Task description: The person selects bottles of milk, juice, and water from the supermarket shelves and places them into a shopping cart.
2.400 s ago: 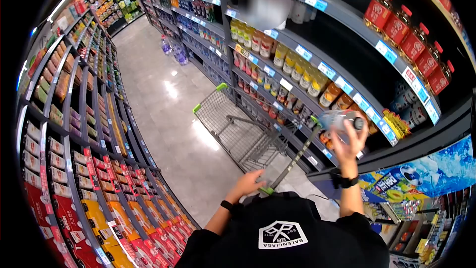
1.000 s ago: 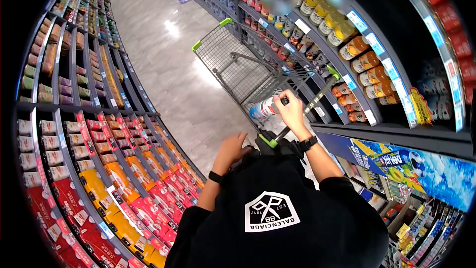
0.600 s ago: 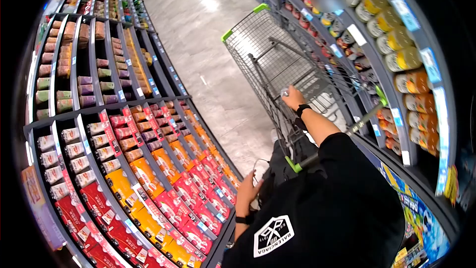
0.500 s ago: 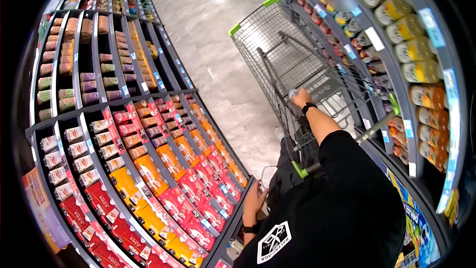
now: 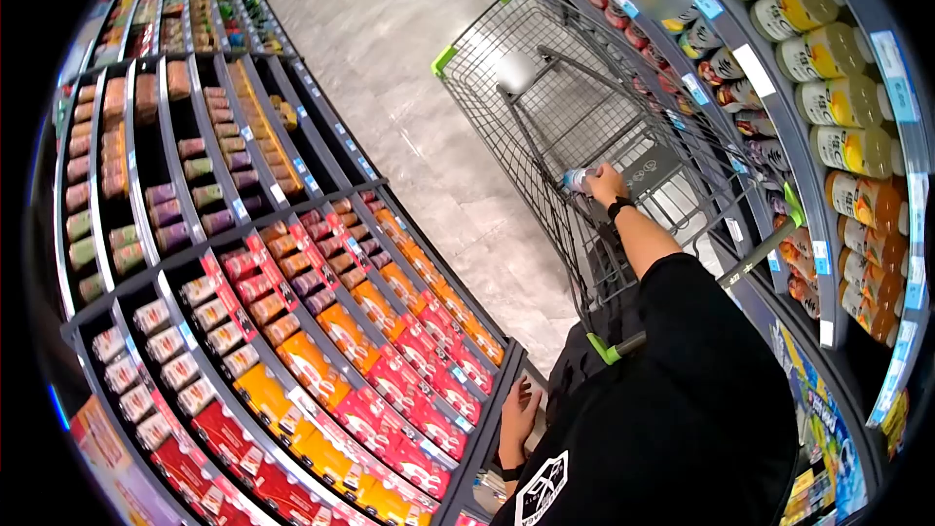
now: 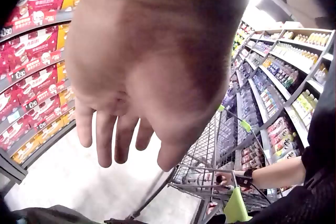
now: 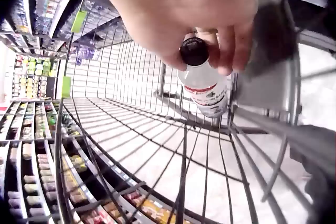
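A clear bottle point(image 7: 205, 90) with a black cap and a white, red and blue label is inside the wire shopping cart point(image 5: 545, 117). My right hand point(image 7: 194, 8) pinches it around the neck, just below the cap. In the head view the right hand point(image 5: 609, 183) and the bottle point(image 5: 577, 179) are low in the cart's basket, near its left side wall. My left hand point(image 5: 521, 414) hangs beside my body, left of the cart handle, holding nothing. The left wrist view shows that left hand point(image 6: 152, 61) with its fingers loosely extended downward.
Shelves of snack packets point(image 5: 341, 331) line the left. On the right, shelves hold bottled drinks point(image 5: 842, 97). The tiled aisle floor point(image 5: 390, 88) runs between them. The cart's green-ended handle point(image 5: 760, 253) crosses in front of my body.
My right hand has brought the bottle from beside the drinks shelf down into the cart. The left hand has moved back beside my body, and the view has swung closer over the cart.
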Tool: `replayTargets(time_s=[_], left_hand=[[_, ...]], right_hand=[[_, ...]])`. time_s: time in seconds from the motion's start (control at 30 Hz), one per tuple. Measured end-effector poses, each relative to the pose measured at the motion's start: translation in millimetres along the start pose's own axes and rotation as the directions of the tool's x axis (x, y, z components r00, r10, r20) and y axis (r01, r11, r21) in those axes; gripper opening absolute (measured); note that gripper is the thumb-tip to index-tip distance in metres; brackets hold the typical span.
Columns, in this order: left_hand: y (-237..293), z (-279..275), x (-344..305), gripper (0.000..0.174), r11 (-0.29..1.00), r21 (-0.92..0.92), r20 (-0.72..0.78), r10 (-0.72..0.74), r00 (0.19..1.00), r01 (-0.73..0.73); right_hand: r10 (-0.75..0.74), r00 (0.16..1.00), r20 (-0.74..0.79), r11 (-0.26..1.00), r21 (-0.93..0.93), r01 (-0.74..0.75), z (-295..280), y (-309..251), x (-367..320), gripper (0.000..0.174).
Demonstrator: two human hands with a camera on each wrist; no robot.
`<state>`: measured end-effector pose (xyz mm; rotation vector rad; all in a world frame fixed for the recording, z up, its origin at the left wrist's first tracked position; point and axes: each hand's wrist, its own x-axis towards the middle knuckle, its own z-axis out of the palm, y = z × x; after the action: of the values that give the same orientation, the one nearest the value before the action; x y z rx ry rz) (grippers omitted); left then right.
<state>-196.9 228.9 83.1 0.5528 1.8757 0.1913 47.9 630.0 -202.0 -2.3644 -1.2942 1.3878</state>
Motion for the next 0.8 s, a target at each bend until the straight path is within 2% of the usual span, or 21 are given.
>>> replayTargets(time_s=[0.03,0.07,0.17,0.27,0.3,0.37,0.4,0.47,0.5,0.57,0.63,0.67,0.7,0.77,0.8], left_hand=[[0.8,-4.7,4.3,0.053,1.0,0.022,0.006,0.008,1.0,-0.008],[1.7,-9.0,8.7,0.054,0.999,0.024,0.003,0.025,1.0,-0.026],[0.5,-27.3,28.6,0.057,0.996,0.05,0.055,0.07,0.996,-0.073],[17.6,-47.0,52.2,0.059,0.976,0.163,0.12,0.123,0.985,-0.142],[25.4,-54.4,59.3,0.058,0.961,0.201,0.125,0.169,0.978,-0.191],[38.1,-66.0,71.4,0.055,0.921,0.262,0.141,0.258,0.956,-0.287],[41.2,-74.6,82.7,0.055,0.935,0.22,0.17,0.245,0.955,-0.279],[44.5,-94.0,110.0,0.056,0.898,0.254,0.225,0.305,0.925,-0.358],[50.0,-105.0,123.4,0.056,0.869,0.284,0.257,0.338,0.905,-0.405],[58.9,-126.0,155.2,0.057,0.804,0.359,0.317,0.373,0.872,-0.474],[87.5,-147.5,177.9,0.056,0.794,0.337,0.398,0.367,0.841,-0.506],[99.0,-161.8,193.9,0.057,0.732,0.392,0.441,0.382,0.812,-0.557],[101.9,-175.9,216.8,0.058,0.706,0.327,0.485,0.445,0.753,-0.628],[125.2,-209.0,241.8,0.058,0.587,0.391,0.544,0.474,0.692,-0.709],[133.3,-223.8,261.2,0.058,0.539,0.396,0.573,0.487,0.659,-0.743]], right_hand=[[0.011,1.0,0.027,1.0,-0.019,-0.011,-6.7,2.8,8.8,0.029],[-0.048,0.997,-0.065,0.999,0.019,0.049,-12.8,7.5,13.0,0.032],[0.096,0.991,-0.088,0.986,0.145,-0.082,-37.4,20.6,14.9,0.034],[0.205,0.966,-0.157,0.956,0.245,-0.163,-43.8,32.3,12.7,0.034],[0.205,0.963,-0.176,0.931,0.337,-0.137,-46.3,32.6,7.0,0.038],[0.223,0.949,-0.221,0.906,0.406,-0.119,-52.3,32.8,-3.4,0.036],[0.23,0.942,-0.245,0.904,0.413,-0.113,-52.8,34.8,-7.4,0.036],[0.217,0.93,-0.296,0.844,0.536,-0.026,-49.9,43.3,-12.2,0.035],[0.233,0.925,-0.3,0.844,0.534,-0.039,-55.2,41.6,-20.5,0.034],[0.092,0.893,-0.442,0.924,0.373,0.089,-69.4,22.3,-63.8,0.033],[-0.007,0.883,-0.47,0.966,0.226,0.128,-82.7,-5.6,-115.2,0.033],[0.014,0.898,-0.439,0.972,0.217,0.091,-90.1,-25.5,-145.0,0.033],[-0.004,0.871,-0.492,0.975,0.19,0.112,-83.1,-30.5,-162.3,0.033],[-0.019,0.824,-0.566,0.985,0.129,0.111,-72.8,-42.9,-201.6,0.034],[0.04,0.817,-0.575,0.979,0.187,0.083,-71.0,-51.5,-223.4,0.034]])
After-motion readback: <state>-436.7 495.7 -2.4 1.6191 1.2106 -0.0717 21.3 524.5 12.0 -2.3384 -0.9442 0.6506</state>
